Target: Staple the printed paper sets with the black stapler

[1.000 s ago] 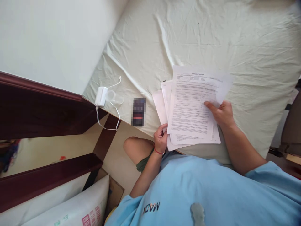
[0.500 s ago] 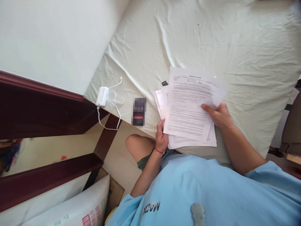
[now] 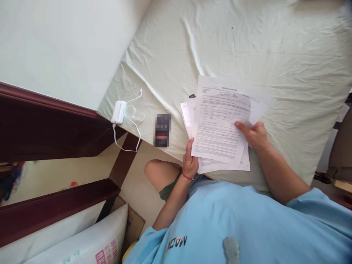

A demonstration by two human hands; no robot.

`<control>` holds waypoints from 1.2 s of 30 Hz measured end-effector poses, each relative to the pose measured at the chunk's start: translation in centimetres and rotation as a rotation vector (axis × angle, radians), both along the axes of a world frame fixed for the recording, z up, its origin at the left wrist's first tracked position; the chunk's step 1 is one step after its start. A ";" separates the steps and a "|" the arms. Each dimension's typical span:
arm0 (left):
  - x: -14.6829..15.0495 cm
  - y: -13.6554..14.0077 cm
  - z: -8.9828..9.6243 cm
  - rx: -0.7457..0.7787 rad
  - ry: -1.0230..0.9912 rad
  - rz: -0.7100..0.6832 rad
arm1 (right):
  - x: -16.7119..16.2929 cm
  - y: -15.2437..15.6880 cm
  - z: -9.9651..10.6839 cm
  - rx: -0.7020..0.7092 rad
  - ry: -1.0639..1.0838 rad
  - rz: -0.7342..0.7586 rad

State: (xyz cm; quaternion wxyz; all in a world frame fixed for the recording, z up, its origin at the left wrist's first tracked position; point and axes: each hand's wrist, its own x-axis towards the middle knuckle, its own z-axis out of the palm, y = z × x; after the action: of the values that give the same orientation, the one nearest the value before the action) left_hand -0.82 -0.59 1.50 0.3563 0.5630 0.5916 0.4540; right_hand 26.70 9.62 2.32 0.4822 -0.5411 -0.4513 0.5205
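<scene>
Several printed paper sheets [image 3: 220,124] are held up in front of me, the top one headed with a bold title line. My left hand [image 3: 190,161] is closed on the lower left edge of the papers; a red string bracelet circles that wrist. My right hand [image 3: 254,135] pinches the sheets at their right side, thumb on top of the print and the other fingers hidden underneath. More sheets [image 3: 224,165] fan out below and to the left of the top one. A small black object [image 3: 192,96] peeks out behind the papers' upper left corner.
A pixelated dark phone-like object [image 3: 162,130] lies left of the papers on the pale green sheet [image 3: 297,73]. Farther left are a white device [image 3: 118,112] with a cable and a clear round piece [image 3: 134,113]. Dark red wooden rails [image 3: 55,124] and a white sack [image 3: 104,231] are at lower left.
The upper right corner of the papers has swung slightly outward to the right, and the lower sheets have shifted a little left. Both hands keep their hold.
</scene>
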 end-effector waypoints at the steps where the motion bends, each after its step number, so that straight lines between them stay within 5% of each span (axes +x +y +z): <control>1: 0.0 0.0 -0.1 0.007 -0.001 0.001 | -0.1 0.0 0.0 0.005 -0.003 0.005; 9: 0.1 -0.3 0.1 -0.050 -0.011 0.081 | 0.3 0.1 0.3 0.098 -0.099 -0.023; 19: 0.6 -0.1 0.6 -0.094 -0.043 0.125 | 0.8 0.0 0.2 0.040 -0.120 0.018; 36: -0.6 -0.2 -1.0 0.019 0.130 -0.082 | -0.5 0.0 -0.1 0.038 0.177 -0.068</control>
State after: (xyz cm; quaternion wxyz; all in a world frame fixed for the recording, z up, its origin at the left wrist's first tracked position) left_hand -1.46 -0.78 0.49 0.3301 0.6183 0.5856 0.4072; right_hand 26.19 9.61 2.18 0.5477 -0.4988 -0.3982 0.5409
